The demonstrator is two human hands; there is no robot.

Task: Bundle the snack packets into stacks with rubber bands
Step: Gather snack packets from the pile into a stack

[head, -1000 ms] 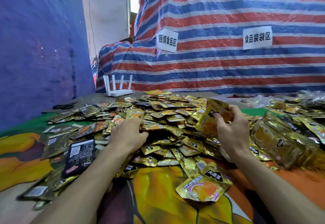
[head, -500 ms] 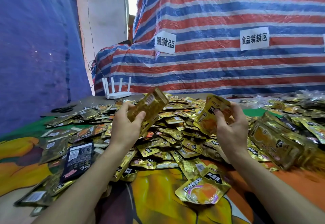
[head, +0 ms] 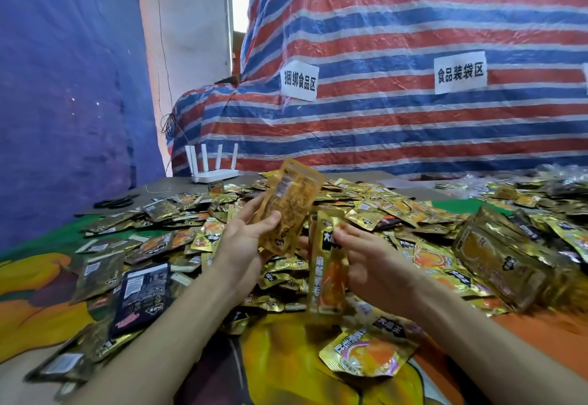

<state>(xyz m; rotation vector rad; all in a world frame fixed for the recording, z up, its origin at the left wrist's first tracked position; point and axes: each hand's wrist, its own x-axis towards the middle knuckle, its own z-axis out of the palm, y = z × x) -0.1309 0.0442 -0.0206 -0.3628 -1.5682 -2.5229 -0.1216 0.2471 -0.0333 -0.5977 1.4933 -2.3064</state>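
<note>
Backdrop: striped tarp (head: 413, 118) upper right; loose packets (head: 397, 210) heaped mid-frame.
Change: left hand (head: 245, 242), pinching a fresh packet (head: 289, 207), has swung beside the right hand (head: 366, 258) and its gripped stack (head: 327, 264), centre.
Meaning: stack grows; banding likely comes later.

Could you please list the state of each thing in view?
Left hand: grips a single packet, held above the pile.
Right hand: grips a thin stack, edge-on to the camera.
Loose packets: heaped unbundled on the table.
Router: standing, antennas up.
</note>
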